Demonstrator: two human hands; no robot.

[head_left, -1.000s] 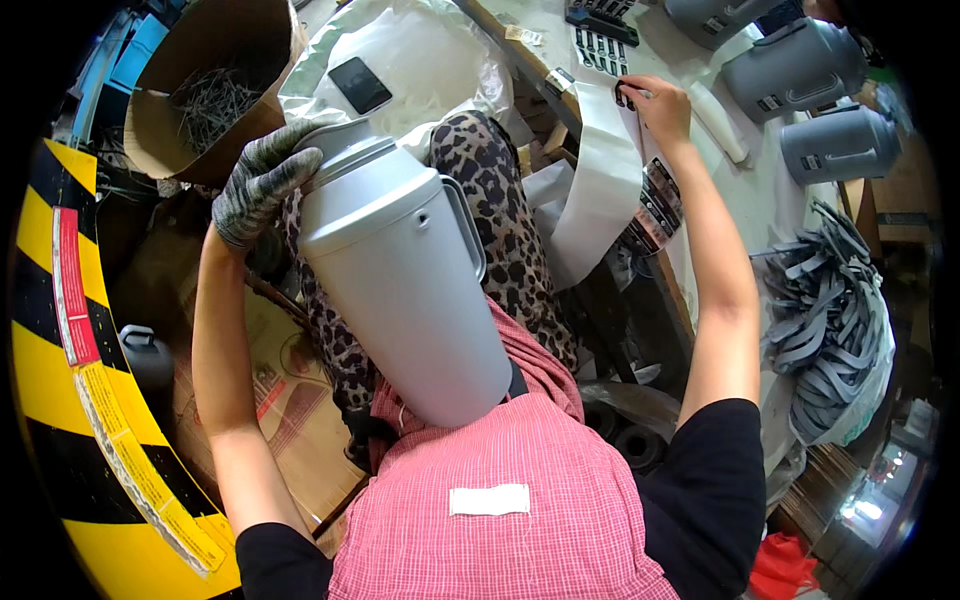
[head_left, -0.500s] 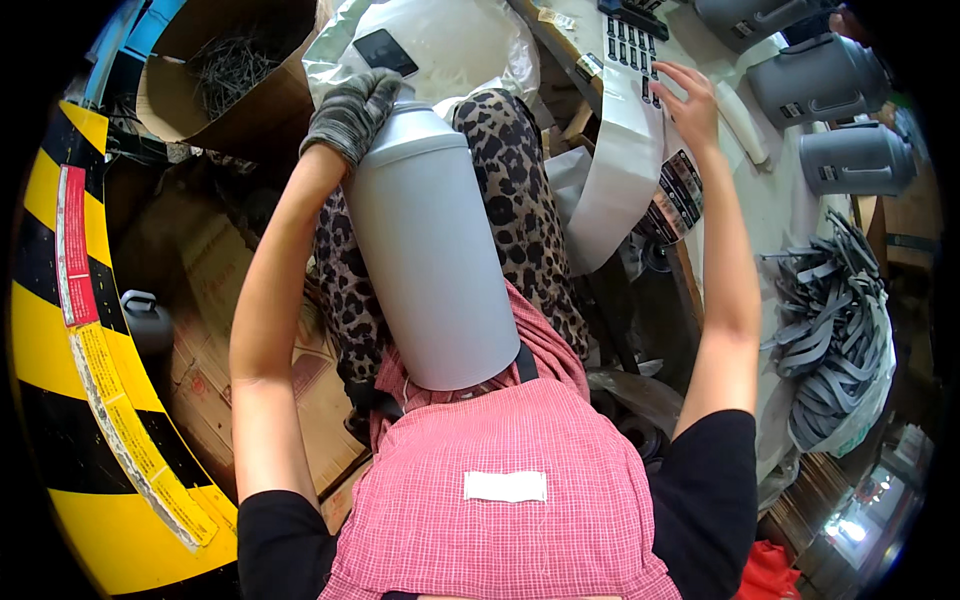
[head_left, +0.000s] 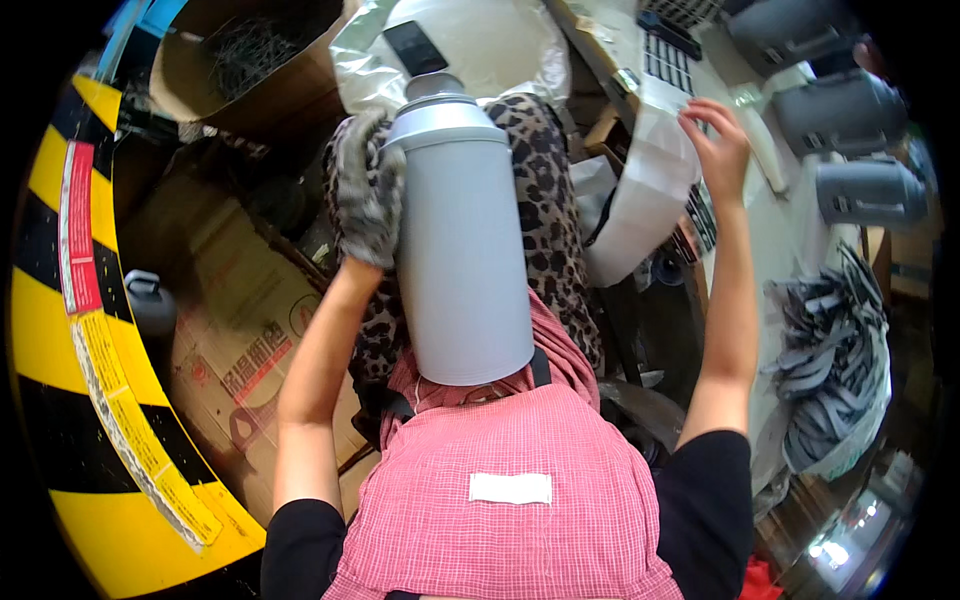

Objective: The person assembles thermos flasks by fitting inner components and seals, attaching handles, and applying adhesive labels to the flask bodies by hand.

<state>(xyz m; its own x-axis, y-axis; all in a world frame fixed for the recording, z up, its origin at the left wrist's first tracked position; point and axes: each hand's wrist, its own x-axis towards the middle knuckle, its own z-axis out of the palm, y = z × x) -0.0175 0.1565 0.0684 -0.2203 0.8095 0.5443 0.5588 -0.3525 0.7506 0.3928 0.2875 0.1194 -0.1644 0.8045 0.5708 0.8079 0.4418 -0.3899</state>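
A large grey vacuum flask body (head_left: 465,240) lies along my lap, its narrow neck pointing away from me and its base against my pink checked apron. My left hand (head_left: 366,190), in a grey knit glove, grips the flask's left side below the shoulder. My bare right hand (head_left: 718,140) is raised over the bench at the right, thumb and fingertips drawn together. Whatever they may pinch is too small to make out. Beside it, a white backing strip (head_left: 645,195) hangs over the bench edge, with rows of small black labels (head_left: 668,65) at its far end.
A phone (head_left: 416,48) rests on a plastic-covered round top ahead. Several grey jugs (head_left: 872,192) stand along the right, above a bag of grey straps (head_left: 825,365). An open carton (head_left: 245,70) is at far left, near a yellow-black striped edge (head_left: 95,400).
My left hand has slid from the flask's neck down to its left side, uncovering the neck. My right hand has come off the labels toward me, its fingers drawing together.
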